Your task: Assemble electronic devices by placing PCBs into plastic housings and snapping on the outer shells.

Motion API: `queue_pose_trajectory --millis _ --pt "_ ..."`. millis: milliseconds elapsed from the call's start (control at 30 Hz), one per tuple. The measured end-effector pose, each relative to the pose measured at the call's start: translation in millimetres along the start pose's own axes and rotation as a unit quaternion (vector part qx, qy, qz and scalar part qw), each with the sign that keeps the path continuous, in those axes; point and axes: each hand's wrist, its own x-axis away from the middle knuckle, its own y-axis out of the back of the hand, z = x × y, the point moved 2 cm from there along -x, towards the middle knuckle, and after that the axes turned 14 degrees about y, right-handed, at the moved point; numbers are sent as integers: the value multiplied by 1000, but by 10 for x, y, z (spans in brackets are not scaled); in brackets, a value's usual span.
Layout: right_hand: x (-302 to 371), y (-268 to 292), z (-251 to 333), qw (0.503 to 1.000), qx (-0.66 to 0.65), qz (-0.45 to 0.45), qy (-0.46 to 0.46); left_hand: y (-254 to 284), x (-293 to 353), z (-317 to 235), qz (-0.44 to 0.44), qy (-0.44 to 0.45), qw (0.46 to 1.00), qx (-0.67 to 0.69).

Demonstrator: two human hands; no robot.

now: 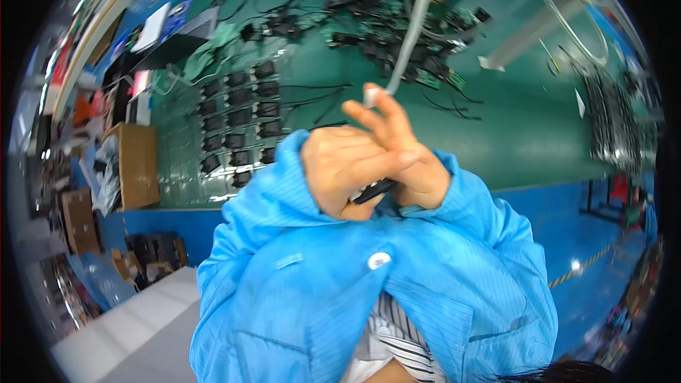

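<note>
In front of my chest, my left hand is closed round a small black object, whose exact kind I cannot make out. The lower end of that object shows below my fingers. My right hand crosses against the left one, and the two touch. Two of its fingers are raised and spread, one with a white covering at the tip. The other right fingers are partly hidden behind the left hand, so any contact with the black object cannot be seen.
On the green bench lie rows of black modules at left. A heap of black parts, cables and green circuit boards sits at the back. Dark cables are bundled at right. A grey post rises there, and a carton stands left.
</note>
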Motion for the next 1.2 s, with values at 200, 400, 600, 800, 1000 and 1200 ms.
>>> queue_pose_trajectory --millis 200,400,600,800,1000,1200 --pt "-99 275 110 995 65 -76 -26 512 923 347 -247 334 809 415" --pt "23 514 199 979 187 -65 -52 1539 2940 877 -637 350 482 490" --pt "-136 346 202 979 178 -47 -86 2477 6412 1429 -618 543 364 437" --pt "-160 152 -99 954 276 -51 -104 2057 5812 1824 -38 771 519 -367" --pt "-173 97 -57 954 276 -58 -100 2189 4869 1563 -314 837 293 -339" --pt "-206 81 -113 951 285 -55 -102 2356 4859 1974 -327 766 466 -299"
